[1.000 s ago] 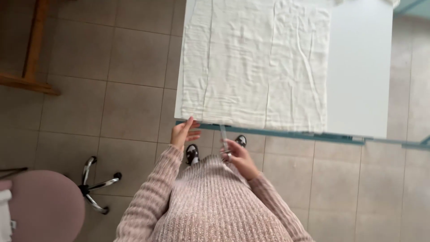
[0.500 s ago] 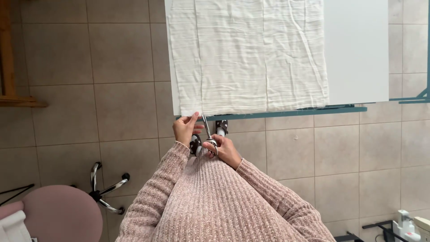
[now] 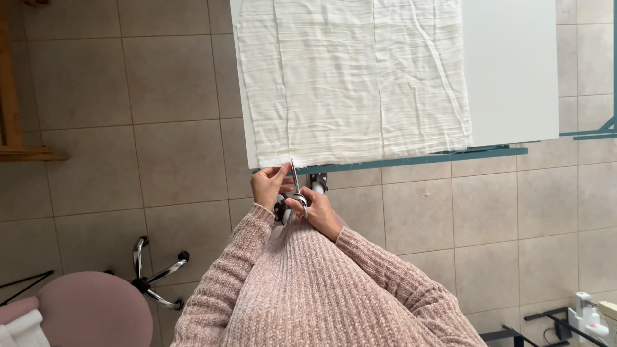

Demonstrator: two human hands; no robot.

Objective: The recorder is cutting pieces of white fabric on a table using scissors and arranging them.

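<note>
The right hand [image 3: 316, 212] is closed through the handles of a pair of slim silver metal scissors [image 3: 295, 186], whose blades point up and away from the body, with the tips at the near edge of a white, crinkled square of gauze-like cloth [image 3: 353, 77]. The left hand [image 3: 268, 184] pinches that same near edge just beside the blades, thumb and fingertips closed on the fabric at its lower left corner. The 2 hands are almost touching, with the scissors between them.

The cloth lies flat on a white rectangular tabletop with a teal edge [image 3: 514, 71], covering the left part of it and hanging slightly over the near rim. Its surface shows fine horizontal wrinkles and 2 faint vertical fold lines; the bottom edge looks a little frayed.

Both arms wear a pink, ribbed knit sweater [image 3: 308, 289]. Below the table edge, dark shoes [image 3: 318, 182] peek out on the beige tiled floor [image 3: 160, 128]. A pink round stool with chrome legs [image 3: 96, 308] stands at the lower left, well apart from the hands
</note>
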